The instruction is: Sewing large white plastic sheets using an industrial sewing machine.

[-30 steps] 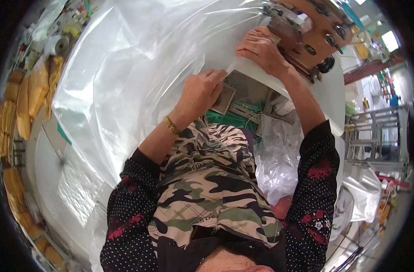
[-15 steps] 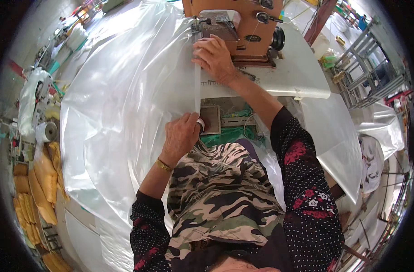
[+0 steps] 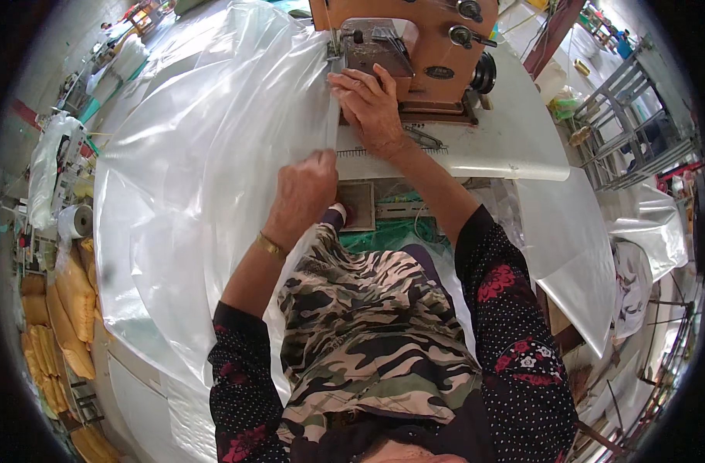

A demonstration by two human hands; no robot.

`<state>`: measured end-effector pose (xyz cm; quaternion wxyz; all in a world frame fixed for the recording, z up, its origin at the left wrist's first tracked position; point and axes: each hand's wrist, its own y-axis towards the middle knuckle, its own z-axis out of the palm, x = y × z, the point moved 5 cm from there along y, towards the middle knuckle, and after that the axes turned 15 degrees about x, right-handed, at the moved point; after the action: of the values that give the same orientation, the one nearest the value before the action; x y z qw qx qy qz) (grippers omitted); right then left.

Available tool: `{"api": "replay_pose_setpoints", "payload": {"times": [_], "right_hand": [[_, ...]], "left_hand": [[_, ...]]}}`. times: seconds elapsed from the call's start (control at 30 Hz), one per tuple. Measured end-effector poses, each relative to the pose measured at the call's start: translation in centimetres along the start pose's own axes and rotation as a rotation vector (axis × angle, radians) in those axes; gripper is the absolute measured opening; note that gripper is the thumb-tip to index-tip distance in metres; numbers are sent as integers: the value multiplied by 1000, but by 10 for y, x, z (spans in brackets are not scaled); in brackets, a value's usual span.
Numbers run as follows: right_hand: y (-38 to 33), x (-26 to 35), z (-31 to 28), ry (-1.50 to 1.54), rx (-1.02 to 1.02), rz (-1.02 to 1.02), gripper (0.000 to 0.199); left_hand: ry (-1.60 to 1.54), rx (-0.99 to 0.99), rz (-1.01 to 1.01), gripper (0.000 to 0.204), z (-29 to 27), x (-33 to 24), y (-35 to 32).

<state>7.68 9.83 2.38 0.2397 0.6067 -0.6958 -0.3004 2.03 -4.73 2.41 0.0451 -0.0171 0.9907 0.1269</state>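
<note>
A large sheet of clear plastic film (image 3: 175,177) spreads over the left of the sewing table and hangs down at its near side. Its right edge runs up to the needle area of a brown sewing machine (image 3: 437,62). Nearer my body, my left hand (image 3: 302,193) is closed in a pinch on that edge. Just in front of the presser foot (image 3: 334,48), my right hand (image 3: 374,112) lies on the film's edge with its fingers stretched out. Whatever is under the fingertips is hidden.
The white table (image 3: 507,150) has a rounded front edge. Another plastic sheet (image 3: 568,239) hangs at the right. A metal rack (image 3: 630,116) stands beyond it. Yellow bundles (image 3: 74,309) and a white roll (image 3: 76,221) are at the far left. My lap has a camouflage apron (image 3: 375,332).
My left hand has moved up toward the machine, along with the film's edge. My right hand stays by the presser foot, its fingers more spread. The view has shifted slightly.
</note>
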Motion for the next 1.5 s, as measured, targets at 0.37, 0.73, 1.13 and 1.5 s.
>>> {"api": "replay_pose_setpoints", "payload": {"times": [0.37,0.73,1.13,1.5], "right_hand": [[9,-3,-2,83,6,129,38],[10,-16,-2,-7,-87,57,26],[18,-9,-2,83,-161,220,33],[13,-9,-5,85,-168,172,38]], "left_hand": [[-12,-125,-167,9,-14,19,75],[-235,-361,-282,17,11,-1,27],[-749,-285,-278,15,-25,16,40],[-603,-353,-221,15,-18,6,34]]}}
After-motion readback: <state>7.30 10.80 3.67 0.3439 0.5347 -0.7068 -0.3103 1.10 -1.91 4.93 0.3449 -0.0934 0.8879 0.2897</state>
